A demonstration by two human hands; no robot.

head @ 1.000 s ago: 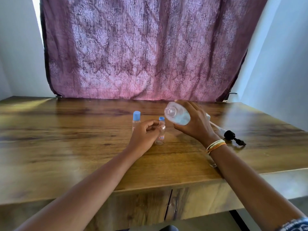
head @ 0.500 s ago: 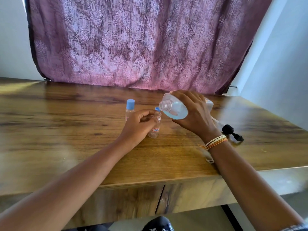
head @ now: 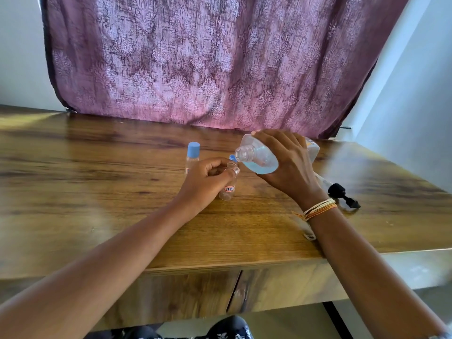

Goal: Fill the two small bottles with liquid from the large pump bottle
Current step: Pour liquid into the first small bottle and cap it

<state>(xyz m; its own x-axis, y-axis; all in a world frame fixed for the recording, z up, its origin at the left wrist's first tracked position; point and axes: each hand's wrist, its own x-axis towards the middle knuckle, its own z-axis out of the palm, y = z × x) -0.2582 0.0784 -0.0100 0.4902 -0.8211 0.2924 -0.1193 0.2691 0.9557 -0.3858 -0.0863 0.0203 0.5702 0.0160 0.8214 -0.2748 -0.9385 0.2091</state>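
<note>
Tilting the large bottle (head: 259,159) on its side, the right hand (head: 291,165) grips it with fingers curled over the top and thumb beneath, its open, capless neck pointing left toward the small bottles. Pale blue liquid pools in the lower part of the bottle. The left hand (head: 208,182) pinches the open small bottle (head: 228,187) near its neck, holding it upright on the wooden worktop (head: 97,192); a small label shows on its side, and its mouth sits just below and beside the large bottle's neck. A loose blue cap (head: 232,158) lies just behind it. The capped small bottle (head: 192,157) stands upright to the left, nearer the worktop's back edge. The black pump head (head: 342,195) with its tube lies toward the right edge, behind the right wrist, which wears thread bands (head: 316,209). A purple patterned curtain (head: 208,59) hangs behind the back edge.
</note>
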